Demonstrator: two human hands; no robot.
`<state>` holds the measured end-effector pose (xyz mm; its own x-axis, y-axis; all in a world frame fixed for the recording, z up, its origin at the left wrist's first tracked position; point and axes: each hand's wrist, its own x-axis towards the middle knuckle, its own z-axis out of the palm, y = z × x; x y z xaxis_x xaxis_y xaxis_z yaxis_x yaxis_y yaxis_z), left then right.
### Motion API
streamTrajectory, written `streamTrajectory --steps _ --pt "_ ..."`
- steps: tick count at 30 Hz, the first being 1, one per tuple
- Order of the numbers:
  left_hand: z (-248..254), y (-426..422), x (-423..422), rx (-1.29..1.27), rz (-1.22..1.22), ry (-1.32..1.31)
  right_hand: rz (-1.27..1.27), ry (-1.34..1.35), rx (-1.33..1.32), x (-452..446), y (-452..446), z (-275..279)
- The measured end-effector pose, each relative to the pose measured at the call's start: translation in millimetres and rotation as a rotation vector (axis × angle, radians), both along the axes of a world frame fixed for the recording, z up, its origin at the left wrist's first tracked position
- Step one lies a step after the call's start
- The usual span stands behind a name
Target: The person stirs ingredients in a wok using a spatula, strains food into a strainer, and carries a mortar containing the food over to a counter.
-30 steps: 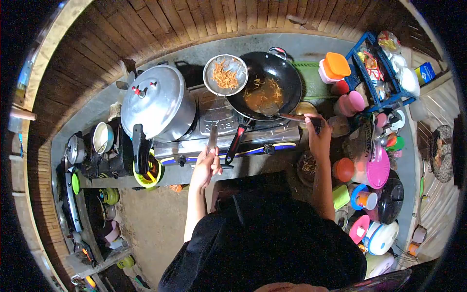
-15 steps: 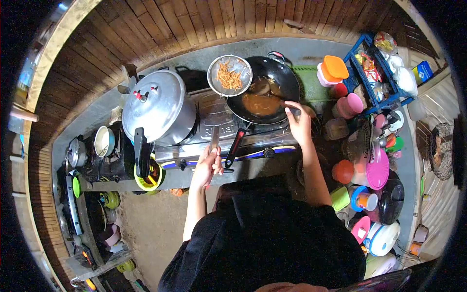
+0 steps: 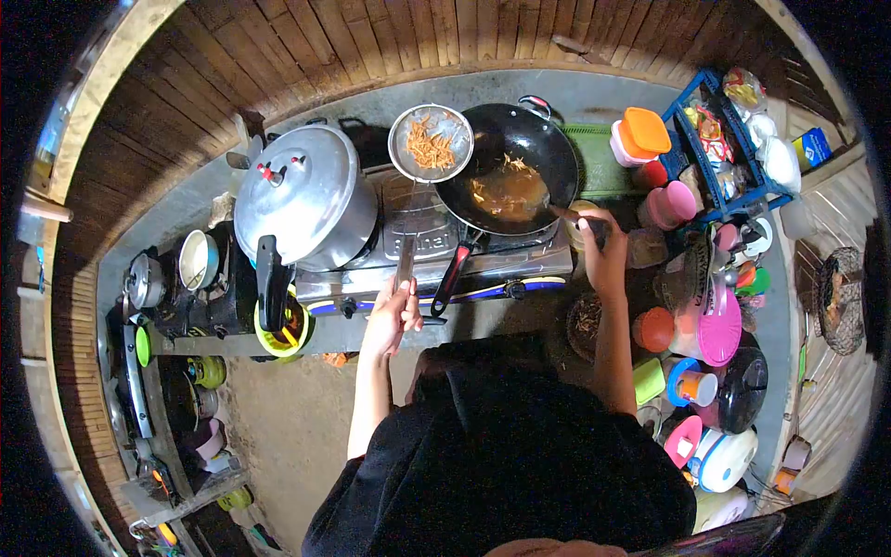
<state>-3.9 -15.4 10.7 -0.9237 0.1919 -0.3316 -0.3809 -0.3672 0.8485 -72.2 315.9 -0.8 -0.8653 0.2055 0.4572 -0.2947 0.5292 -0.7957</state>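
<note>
Steel strainer (image 3: pixel 452 122) loaded, black wok (image 3: pixel 559 153) not yet cleared.
The left hand (image 3: pixel 394 317) closes around the strainer's handle; the right hand (image 3: pixel 605 249) pinches the spatula (image 3: pixel 566 214) between thumb and fingers, its tip at the wok. Farther off, browned strips (image 3: pixel 430 147) sit heaped in the strainer by the wok's left rim, apparently mostly lifted out; a few pieces (image 3: pixel 516 165) lie in the brown liquid (image 3: pixel 518 195).

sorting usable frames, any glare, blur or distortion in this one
Head view: glare whitens the domed silver metal lid; fisheye distortion bows the brown bamboo wall, with black corners; dark speckled noise on the black cloth garment; the tip of the brown-handled utensil is hard to make out in the brown liquid.
</note>
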Motion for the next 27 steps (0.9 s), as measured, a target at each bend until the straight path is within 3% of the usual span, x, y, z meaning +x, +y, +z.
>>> streamTrajectory --steps 6,7,9,13,15,16,20,23,27 --pt "-1 11 3 -0.022 0.001 -0.013 0.019 0.073 0.106 -19 -23 -9" --pt "-1 12 5 -0.025 -0.001 -0.021 0.097 0.052 -0.026 -22 -25 -22" --pt "-2 14 4 -0.017 -0.006 -0.029 0.133 0.015 -0.038 -16 -24 -21" --pt "0 10 3 -0.007 -0.035 -0.013 0.028 -0.059 0.059 7 -9 1" --pt "-1 11 2 -0.013 -0.021 -0.012 0.027 -0.096 -0.088 9 1 3" --pt "-2 13 3 -0.02 -0.008 -0.012 0.016 0.03 -0.034 6 4 7" --pt "-5 16 3 -0.009 0.004 -0.018 -0.075 -0.013 0.063 -11 6 -6" --pt "-4 16 2 0.002 -0.031 -0.019 -0.028 0.171 0.182 -26 -6 -19" --pt "-5 19 -1 -0.009 -0.028 -0.028 0.123 0.0 -0.061 -21 -18 -23"
